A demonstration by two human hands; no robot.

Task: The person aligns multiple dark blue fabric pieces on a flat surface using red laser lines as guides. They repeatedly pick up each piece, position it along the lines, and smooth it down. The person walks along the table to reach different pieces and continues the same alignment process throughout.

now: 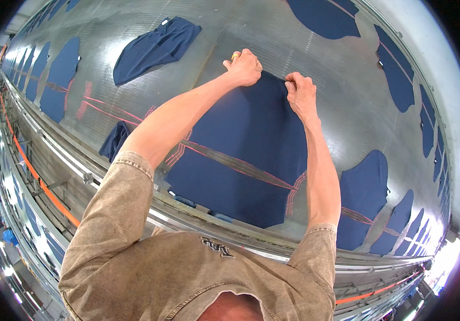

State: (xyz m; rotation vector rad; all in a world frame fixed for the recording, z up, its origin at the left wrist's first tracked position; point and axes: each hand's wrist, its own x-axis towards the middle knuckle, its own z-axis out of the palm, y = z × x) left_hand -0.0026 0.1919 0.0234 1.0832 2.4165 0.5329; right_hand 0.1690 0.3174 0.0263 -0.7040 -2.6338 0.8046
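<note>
Garment factory floor — long metal conveyor table — rows of navy fabric pieces.

A long grey metal table with a finely ribbed surface curves across the whole frame, and dark navy fabric pieces lie flat all along it. The largest navy piece sits at centre, crossed by thin red light lines, with a crumpled navy piece at upper left. More navy cut pieces line the right edge and the far left.
</note>
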